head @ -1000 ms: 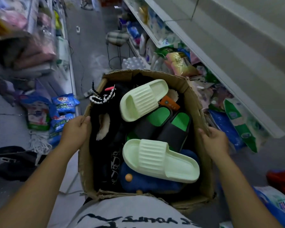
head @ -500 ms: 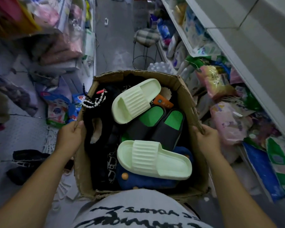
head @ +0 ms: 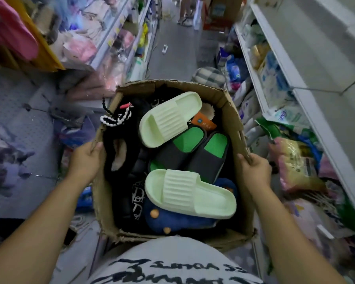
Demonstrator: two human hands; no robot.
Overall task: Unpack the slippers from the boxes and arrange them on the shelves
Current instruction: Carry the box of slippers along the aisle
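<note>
I hold an open cardboard box (head: pixel 233 117) against my waist, full of slippers. My left hand (head: pixel 86 160) grips its left rim and my right hand (head: pixel 255 171) grips its right rim. On top lie two pale green slides, one at the back (head: pixel 168 119) and one at the front (head: pixel 189 193). Between them sits a black pair with green insoles (head: pixel 195 148). Black fluffy slippers (head: pixel 121 152) fill the left side, with a black-and-white beaded strap (head: pixel 116 117) over the rim. A blue plush slipper (head: pixel 172 222) lies at the bottom front.
A narrow shop aisle (head: pixel 174 58) runs ahead between stocked shelves. White shelves (head: pixel 307 103) on the right hold packaged goods, with bags piled on the floor below. A checked stool (head: pixel 209 77) stands just past the box. Someone's feet (head: pixel 184 19) show at the far end.
The view has lifted and turned up the aisle, and the box has moved with me along it. Both hands keep the same grip on the box rims.
</note>
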